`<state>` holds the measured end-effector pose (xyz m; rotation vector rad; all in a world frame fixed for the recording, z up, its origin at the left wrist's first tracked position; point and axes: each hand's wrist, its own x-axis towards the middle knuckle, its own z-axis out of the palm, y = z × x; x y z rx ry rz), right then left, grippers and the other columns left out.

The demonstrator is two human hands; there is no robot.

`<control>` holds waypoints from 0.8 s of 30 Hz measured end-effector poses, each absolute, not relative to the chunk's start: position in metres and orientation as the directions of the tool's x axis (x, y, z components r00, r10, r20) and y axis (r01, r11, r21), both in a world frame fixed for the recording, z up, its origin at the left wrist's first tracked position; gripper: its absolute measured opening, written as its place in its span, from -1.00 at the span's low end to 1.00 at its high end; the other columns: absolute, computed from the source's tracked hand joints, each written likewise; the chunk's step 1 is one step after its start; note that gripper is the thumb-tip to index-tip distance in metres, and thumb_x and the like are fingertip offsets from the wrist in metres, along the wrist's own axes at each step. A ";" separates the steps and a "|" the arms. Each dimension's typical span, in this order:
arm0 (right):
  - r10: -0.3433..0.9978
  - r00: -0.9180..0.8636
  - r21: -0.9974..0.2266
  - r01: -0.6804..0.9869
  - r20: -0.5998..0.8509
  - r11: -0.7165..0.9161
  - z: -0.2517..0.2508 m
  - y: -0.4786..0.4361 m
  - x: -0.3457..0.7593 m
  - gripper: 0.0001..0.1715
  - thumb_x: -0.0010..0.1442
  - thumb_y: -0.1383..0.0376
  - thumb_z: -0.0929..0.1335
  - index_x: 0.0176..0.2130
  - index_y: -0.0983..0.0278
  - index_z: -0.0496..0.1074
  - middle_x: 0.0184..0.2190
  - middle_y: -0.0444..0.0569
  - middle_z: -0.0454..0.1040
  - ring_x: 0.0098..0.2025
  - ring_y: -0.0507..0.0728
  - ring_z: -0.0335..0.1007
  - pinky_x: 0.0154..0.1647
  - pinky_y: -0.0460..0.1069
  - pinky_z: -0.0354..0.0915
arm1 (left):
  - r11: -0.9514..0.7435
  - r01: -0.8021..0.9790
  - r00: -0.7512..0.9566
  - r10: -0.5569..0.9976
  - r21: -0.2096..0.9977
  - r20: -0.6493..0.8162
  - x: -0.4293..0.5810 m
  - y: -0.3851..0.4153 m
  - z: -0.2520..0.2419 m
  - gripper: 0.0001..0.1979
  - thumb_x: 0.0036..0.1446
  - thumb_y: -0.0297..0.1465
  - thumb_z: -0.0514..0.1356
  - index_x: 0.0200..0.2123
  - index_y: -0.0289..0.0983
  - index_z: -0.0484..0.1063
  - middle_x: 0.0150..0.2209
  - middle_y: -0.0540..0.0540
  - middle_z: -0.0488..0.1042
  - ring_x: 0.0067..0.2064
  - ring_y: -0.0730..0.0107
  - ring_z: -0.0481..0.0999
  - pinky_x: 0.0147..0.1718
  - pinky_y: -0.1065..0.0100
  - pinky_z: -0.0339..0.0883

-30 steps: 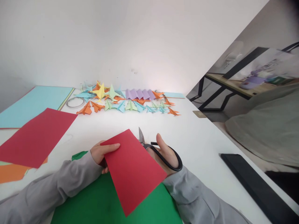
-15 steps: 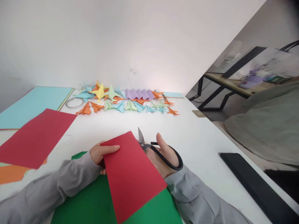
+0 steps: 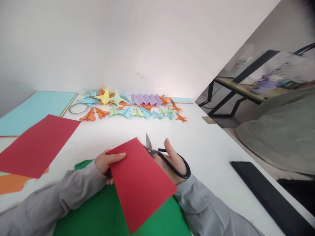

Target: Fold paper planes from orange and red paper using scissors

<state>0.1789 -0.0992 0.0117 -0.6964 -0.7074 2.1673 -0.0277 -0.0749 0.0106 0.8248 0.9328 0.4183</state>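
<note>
green sheet [image 3: 159,226] is nearest, under the work, between the grey sleeves [image 3: 81,186]; a green bit also shows past the left sleeve. red sheet [image 3: 145,186] is up over it, tilted, near corner pointing down over the green. left hand [image 3: 104,163] is clamped on its far-left corner: thumb flat on top, other fingers curled underneath. right hand [image 3: 179,163] holds the scissors [image 3: 151,151]: black loop round the thumb base, thumb stuck up and apart, other fingers mostly hidden, can't tell how tightly they close. blades spread, one standing clear, the other at the sheet's right edge; can't tell if touching

change vs half a second ago: near corner swung right and up a bit, far corner slightly left, so more of the lower blade shows. left grip same, blade gap about the same. my read: sheet re-angled against the blades, not cutting; no slit visible

further out: second red sheet [image 3: 40,146] at left on the white table [image 3: 118,131], over an orange sheet [image 3: 14,184]; black bar [image 3: 268,193] at right. beyond: blue sheets [image 3: 44,106], wire coil [image 3: 78,113], paper planes [image 3: 137,111], pleated purple paper [image 3: 146,99], then the wall [image 3: 123,39]
</note>
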 end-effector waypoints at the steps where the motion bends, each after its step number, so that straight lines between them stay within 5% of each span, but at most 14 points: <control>1: 0.770 -0.582 -0.669 -0.466 -0.261 -0.579 0.012 -0.100 0.179 -0.11 0.10 -0.28 0.00 0.10 0.26 0.22 0.09 0.10 0.31 0.10 0.25 0.27 0.16 0.19 0.07 | 0.632 0.042 0.557 0.629 0.774 -0.543 -0.028 -0.075 0.011 -0.54 0.16 -0.24 0.05 -0.67 -0.36 0.44 -0.82 -0.11 0.31 -0.82 0.49 0.18 -0.84 0.44 0.00; 5: 0.767 -0.587 -0.676 -0.457 -0.260 -0.578 0.012 -0.100 0.177 -0.11 0.08 -0.30 0.01 0.08 0.24 0.24 0.05 0.09 0.35 0.07 0.24 0.30 0.13 0.18 0.11 | 0.630 0.073 0.589 0.599 0.773 -0.543 -0.027 -0.076 0.008 -0.53 0.14 -0.20 0.07 -0.67 -0.36 0.45 -0.80 -0.13 0.33 -0.81 0.48 0.21 -0.81 0.42 0.08; 14: 0.819 -0.520 -0.673 -0.517 -0.244 -0.529 0.017 -0.099 0.174 -0.08 0.06 -0.32 0.01 0.07 0.22 0.27 0.08 0.09 0.33 0.06 0.26 0.30 0.10 0.20 0.15 | 0.639 0.031 0.563 0.624 0.768 -0.542 -0.026 -0.077 0.012 -0.52 0.13 -0.17 0.10 -0.69 -0.36 0.45 -0.81 -0.10 0.30 -0.82 0.52 0.18 -0.87 0.45 -0.08; 24: 0.817 -0.512 -0.683 -0.499 -0.265 -0.534 0.010 -0.100 0.172 -0.10 0.09 -0.29 0.00 0.08 0.24 0.27 0.04 0.11 0.36 -0.02 0.24 0.36 0.06 0.17 0.18 | 0.613 0.011 0.587 0.636 0.790 -0.501 -0.025 -0.078 0.002 -0.57 0.09 -0.17 0.14 -0.59 -0.40 0.48 -0.82 -0.12 0.31 -0.82 0.48 0.19 -0.82 0.44 0.07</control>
